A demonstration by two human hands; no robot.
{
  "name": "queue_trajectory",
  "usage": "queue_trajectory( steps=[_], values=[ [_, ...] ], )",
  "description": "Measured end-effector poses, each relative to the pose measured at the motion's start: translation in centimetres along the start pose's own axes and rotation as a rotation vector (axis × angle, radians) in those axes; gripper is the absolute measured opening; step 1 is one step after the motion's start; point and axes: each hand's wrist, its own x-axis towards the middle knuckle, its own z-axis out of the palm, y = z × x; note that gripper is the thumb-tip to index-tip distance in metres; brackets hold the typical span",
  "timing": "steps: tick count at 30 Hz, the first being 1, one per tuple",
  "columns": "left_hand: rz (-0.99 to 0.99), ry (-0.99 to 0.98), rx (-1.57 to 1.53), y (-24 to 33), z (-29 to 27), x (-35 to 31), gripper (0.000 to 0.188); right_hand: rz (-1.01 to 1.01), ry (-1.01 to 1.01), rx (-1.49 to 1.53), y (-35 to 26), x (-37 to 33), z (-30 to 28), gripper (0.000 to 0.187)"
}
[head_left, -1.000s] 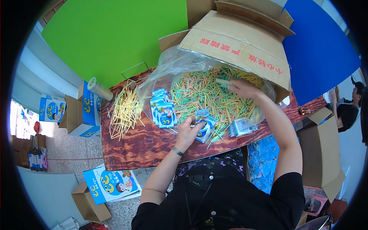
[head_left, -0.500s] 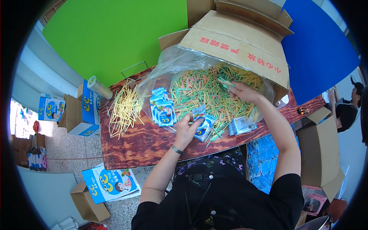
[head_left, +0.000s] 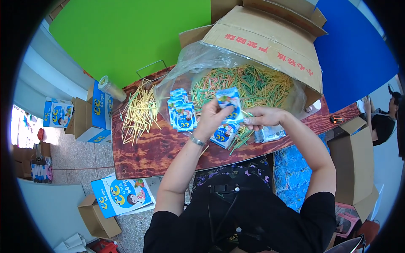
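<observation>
My left hand [head_left: 210, 120] is closed on a small blue-and-white packet [head_left: 228, 98], held up over the table. Close beside its lower end, my right hand [head_left: 266, 117] pinches a few thin pale green sticks [head_left: 249, 114]; whether they touch the packet I cannot tell. Behind both hands spreads a big heap of thin green, pink and yellow sticks [head_left: 244, 82] on clear plastic. Another packet [head_left: 223, 135] lies beneath my hands. To the left lies an overlapping pile of packets [head_left: 184, 117], and on the right a group of paler packets [head_left: 271, 134].
A large cardboard box [head_left: 265, 38] lies tipped at the back. Yellow sticks [head_left: 139, 114] lie loose on the wooden table [head_left: 143, 162] at left, near a clear cylinder [head_left: 111, 88]. A tall open carton [head_left: 352, 164] stands at right; another person [head_left: 384, 122] is beyond.
My right hand has come from the heap toward me, carrying a few sticks to the packet. My left hand has lifted the packet up and to the right.
</observation>
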Motion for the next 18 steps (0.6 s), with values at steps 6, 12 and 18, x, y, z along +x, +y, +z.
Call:
queue_trajectory(
  steps=[6,12,18],
  values=[
    [0.051,0.158,0.304,-1.0,-2.3,-2.4,0.027,0.044,0.081,-0.063,-2.9,-2.5,-1.1,0.031],
    [0.325,0.162,0.768,-0.5,-0.6,-3.5,0.036,-0.057,0.285,-0.938,-10.1,-3.1,-0.7,0.026],
    [0.383,0.201,0.740,-0.6,-0.4,-3.8,0.037,-0.206,0.195,-1.045,-11.5,-1.9,-0.2,0.055]
  ],
)
